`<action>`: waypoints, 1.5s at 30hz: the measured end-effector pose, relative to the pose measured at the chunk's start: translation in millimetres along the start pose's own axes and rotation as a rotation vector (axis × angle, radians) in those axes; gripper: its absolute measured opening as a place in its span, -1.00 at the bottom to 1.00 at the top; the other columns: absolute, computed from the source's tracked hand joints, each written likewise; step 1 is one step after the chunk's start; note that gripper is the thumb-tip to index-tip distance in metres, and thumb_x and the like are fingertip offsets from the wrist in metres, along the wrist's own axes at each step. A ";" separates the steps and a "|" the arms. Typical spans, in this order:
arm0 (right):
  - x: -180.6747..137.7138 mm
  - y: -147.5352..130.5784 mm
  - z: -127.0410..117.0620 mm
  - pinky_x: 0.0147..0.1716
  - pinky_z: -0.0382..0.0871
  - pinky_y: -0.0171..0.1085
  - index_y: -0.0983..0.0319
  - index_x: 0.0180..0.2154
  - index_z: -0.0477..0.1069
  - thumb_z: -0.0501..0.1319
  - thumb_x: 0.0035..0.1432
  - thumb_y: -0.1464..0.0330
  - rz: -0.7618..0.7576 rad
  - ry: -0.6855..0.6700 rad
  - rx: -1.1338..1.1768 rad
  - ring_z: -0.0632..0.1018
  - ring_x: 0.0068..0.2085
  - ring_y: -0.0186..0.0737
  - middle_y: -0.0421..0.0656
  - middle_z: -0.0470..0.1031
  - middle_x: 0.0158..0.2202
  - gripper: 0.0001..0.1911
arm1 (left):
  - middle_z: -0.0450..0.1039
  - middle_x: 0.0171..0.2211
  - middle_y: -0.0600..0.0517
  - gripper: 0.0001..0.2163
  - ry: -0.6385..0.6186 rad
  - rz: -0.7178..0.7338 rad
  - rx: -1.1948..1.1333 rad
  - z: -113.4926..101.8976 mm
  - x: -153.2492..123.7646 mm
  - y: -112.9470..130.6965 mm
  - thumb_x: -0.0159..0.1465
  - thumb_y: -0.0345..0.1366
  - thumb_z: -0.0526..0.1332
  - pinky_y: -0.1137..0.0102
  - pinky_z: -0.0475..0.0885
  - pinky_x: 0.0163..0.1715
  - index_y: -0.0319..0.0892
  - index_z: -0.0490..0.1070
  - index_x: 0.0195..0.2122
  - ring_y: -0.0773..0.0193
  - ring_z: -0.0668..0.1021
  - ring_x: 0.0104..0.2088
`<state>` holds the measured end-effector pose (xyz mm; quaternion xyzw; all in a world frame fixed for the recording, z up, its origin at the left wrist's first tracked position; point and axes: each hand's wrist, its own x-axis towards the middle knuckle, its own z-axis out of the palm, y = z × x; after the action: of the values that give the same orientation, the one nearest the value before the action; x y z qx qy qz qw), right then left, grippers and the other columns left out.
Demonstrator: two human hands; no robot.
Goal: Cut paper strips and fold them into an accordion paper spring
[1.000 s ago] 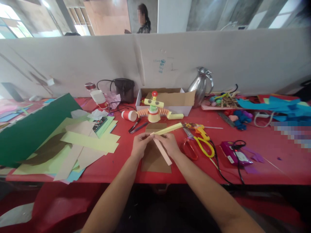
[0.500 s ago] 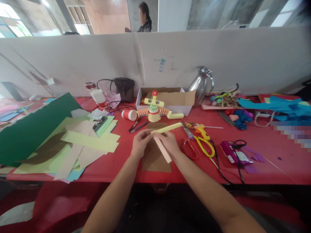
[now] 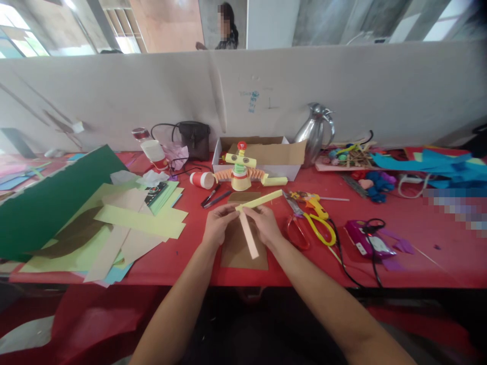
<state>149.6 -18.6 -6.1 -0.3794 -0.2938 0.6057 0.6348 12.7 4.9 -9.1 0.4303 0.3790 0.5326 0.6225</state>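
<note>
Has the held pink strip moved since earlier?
Yes. The lower end of the held pink strip swung left, away from the right edge of the brown card.

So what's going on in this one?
A person is working with paper strips at a red table. The left hand and right hand pinch a yellow strip and a pale strip where their ends meet, above brown cardboard; whether they're joined is hidden by the fingers. A paper figure stands beyond, before an open box. Scissors and a glue gun lie right of the hands.
</note>
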 end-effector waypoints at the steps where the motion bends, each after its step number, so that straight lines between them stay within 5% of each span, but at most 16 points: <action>1: 1.3 1.0 -0.9 -0.30 0.41 -0.21 0.22 -0.45 0.52 0.39 -0.17 0.33 -0.007 0.000 0.012 0.56 -0.37 -0.17 -0.20 0.57 -0.48 -0.85 | 0.58 -0.39 0.02 -0.68 0.011 0.002 -0.006 -0.1 0.3 -0.3 -0.10 -0.34 0.47 0.43 0.46 -0.30 -0.21 0.60 -0.26 0.34 0.56 -0.42; 12: 5.6 9.7 -6.5 -0.19 0.39 -0.22 0.17 -0.36 0.53 0.47 -0.22 0.34 -0.077 -0.166 -0.087 0.54 -0.30 -0.23 -0.24 0.56 -0.37 -0.72 | 0.58 -0.44 0.00 -0.68 0.050 0.030 -0.076 0.1 2.3 1.1 -0.09 -0.36 0.47 0.46 0.43 -0.39 -0.24 0.60 -0.26 0.36 0.54 -0.47; 33: 6.2 12.0 -3.6 -0.19 0.40 -0.16 0.18 -0.45 0.46 0.44 -0.13 0.28 -0.139 -0.051 -0.073 0.51 -0.39 -0.25 -0.24 0.52 -0.44 -0.78 | 0.62 -0.34 -0.05 -0.73 -0.050 0.092 0.012 3.5 -0.4 -3.0 -0.01 -0.29 0.44 0.33 0.51 -0.21 -0.21 0.61 -0.25 0.25 0.60 -0.38; 45: 4.8 9.8 0.0 -0.24 0.39 -0.20 0.18 -0.44 0.48 0.46 -0.19 0.26 -0.096 -0.026 -0.030 0.51 -0.40 -0.25 -0.25 0.51 -0.46 -0.75 | 0.60 -0.37 -0.04 -0.71 -0.049 0.127 0.024 5.2 -1.1 -0.2 -0.01 -0.27 0.44 0.36 0.49 -0.27 -0.22 0.54 -0.25 0.28 0.59 -0.41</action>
<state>144.7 -14.1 -14.8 -0.3664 -0.3290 0.5747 0.6536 17.4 3.1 -7.5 0.4737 0.3422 0.5557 0.5913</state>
